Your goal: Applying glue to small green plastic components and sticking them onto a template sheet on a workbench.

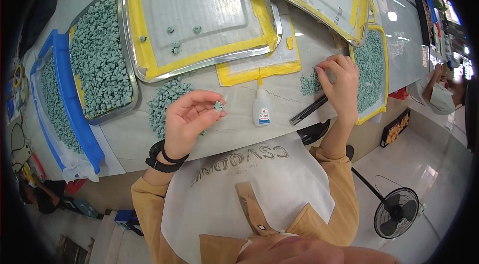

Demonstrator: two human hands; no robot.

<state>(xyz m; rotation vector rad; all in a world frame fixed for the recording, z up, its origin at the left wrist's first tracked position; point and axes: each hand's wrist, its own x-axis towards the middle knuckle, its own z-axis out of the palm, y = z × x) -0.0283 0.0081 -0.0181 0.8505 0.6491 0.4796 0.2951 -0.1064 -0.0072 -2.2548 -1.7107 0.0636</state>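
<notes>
My left hand (185, 119), with a black band and watch on its wrist, pinches a small green flower-shaped piece (218, 106) between thumb and fingers. Beside it, partly behind the hand, lies a loose heap of similar green pieces (162, 104). My right hand (343, 82) is closed in a pinch at the edge of a small pile of finer green bits (309, 84). Whatever its fingertips hold is too small to make out. Between my hands a white glue bottle (262, 108) with a yellow tip rests on the table. Dark tweezers (308, 110) lie near my right wrist.
A metal tray (133, 82) heaped with green pieces and a blue tray (62, 89) stand at the left. Yellow-taped trays (199, 62) (299, 7) lie at the back; several pieces sit on one. A yellow-edged tray (383, 64) of fine bits is at right. A fan (396, 213) stands on the floor.
</notes>
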